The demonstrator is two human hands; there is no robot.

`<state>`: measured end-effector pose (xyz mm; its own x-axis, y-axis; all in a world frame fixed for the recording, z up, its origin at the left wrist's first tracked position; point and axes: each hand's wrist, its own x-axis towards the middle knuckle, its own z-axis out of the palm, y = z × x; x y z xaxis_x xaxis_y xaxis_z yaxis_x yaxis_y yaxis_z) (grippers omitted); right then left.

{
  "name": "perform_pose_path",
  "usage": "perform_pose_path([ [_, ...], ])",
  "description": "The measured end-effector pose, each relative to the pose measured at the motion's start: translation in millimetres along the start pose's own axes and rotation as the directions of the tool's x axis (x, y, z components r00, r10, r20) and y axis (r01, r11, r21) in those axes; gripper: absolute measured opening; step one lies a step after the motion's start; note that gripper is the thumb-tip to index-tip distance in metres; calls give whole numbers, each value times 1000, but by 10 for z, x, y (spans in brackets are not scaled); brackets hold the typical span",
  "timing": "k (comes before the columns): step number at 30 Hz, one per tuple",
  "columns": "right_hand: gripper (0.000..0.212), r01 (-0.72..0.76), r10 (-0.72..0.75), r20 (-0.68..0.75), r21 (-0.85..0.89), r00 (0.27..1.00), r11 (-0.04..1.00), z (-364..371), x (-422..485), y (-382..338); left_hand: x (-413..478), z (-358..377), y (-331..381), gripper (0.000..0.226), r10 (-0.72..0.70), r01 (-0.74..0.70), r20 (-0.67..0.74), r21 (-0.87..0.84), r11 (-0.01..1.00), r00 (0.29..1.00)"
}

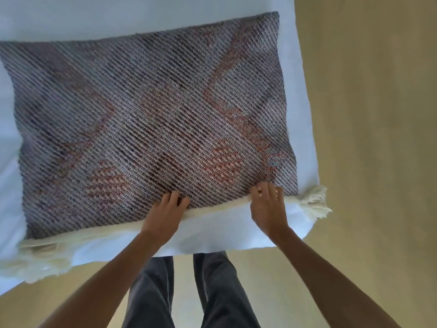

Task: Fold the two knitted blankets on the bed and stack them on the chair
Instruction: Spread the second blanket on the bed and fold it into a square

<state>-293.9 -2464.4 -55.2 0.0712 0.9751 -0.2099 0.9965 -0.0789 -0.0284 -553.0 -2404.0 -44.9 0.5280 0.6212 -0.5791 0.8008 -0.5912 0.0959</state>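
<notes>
While the person stands at the near edge of the bed (165,22), the knitted blanket (146,119) lies spread flat on the white sheet as a broad rectangle. It is grey-mauve with rusty patches. Its cream fringe (94,237) runs along the near edge and a tassel (312,202) hangs at the bed's right corner.

The left grip (165,209) has its fingers curled over that near hem, close to the middle. The right grip (268,204), rings on its fingers, pinches the same hem just beside the tasselled corner. Both are closed on the cloth; neither is slack.

From where I stand the blanket looks smoothed and squared up. Whether it has been doubled once already I cannot tell, since no layered edge shows plainly. So I judge the work to be early: this blanket is at most part-folded and sits on the bed, not on a chair.

No second blanket and no chair are in sight, only wooden floor (366,114) alongside. Left to do, I reckon: bring this hem over to finish the fold, carry the blanket off, then fold the other and stack it on top.
</notes>
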Motion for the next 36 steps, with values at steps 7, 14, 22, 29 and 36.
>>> perform_pose_path([
  [7,40,-36,26,99,107,995,994,-18,-69,363,273,-90,283,43,3,-4,65,25,1000,998],
  [14,29,-212,219,108,-74,970,974,34,-171,831,886,-320,1184,54,250,-251,-16,-11,968,968],
  [22,43,-468,354,327,397,876,790,33,-148,1056,1044,-390,1279,34,304,-319,-134,-110,941,943],
  [29,36,-726,472,556,574,685,378,12,411,1062,1321,-619,1439,47,116,-107,30,-207,973,993],
  [36,19,-533,380,375,575,846,620,-344,424,649,1577,-1140,1395,27,-86,7,-95,-628,778,992],
])
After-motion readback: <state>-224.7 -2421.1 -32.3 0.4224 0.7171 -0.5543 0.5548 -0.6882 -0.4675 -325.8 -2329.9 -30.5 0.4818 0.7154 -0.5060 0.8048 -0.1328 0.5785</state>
